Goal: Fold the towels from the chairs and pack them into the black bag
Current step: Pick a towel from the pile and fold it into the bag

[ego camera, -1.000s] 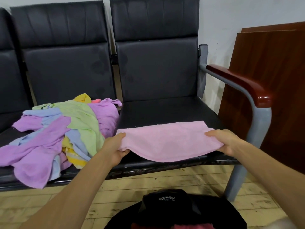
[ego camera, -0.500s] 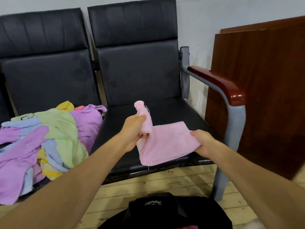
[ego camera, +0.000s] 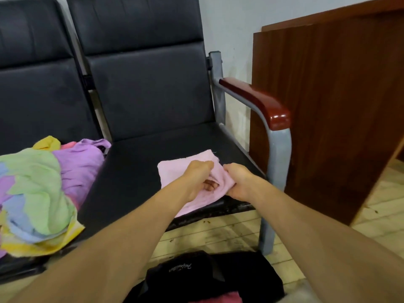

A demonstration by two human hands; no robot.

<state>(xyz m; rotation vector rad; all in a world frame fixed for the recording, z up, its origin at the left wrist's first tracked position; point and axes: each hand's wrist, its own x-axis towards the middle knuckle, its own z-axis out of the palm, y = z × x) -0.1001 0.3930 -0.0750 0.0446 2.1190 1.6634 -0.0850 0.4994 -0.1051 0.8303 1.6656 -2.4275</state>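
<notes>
black padded chairs (ego camera: pixel 142 88) line a pale wall, and on the front edge of the seat below both hands lies the folded pink towel (ego camera: pixel 175 171), its near edge drooping over the seat rim. the left hand (ego camera: pixel 197 178) is curled on top of the towel with its fingers tucked into a fold, while the right hand (ego camera: pixel 239 181) just beside it pinches the towel's right edge, the two hands almost touching. well to the left of the left hand a heap of towels (ego camera: pixel 43 193) in green, purple, blue and yellow covers the neighbouring seat, and nearer than both wrists the black bag (ego camera: pixel 207 276) sits open on the wooden floor (ego camera: pixel 218 235) with something pink inside.
</notes>
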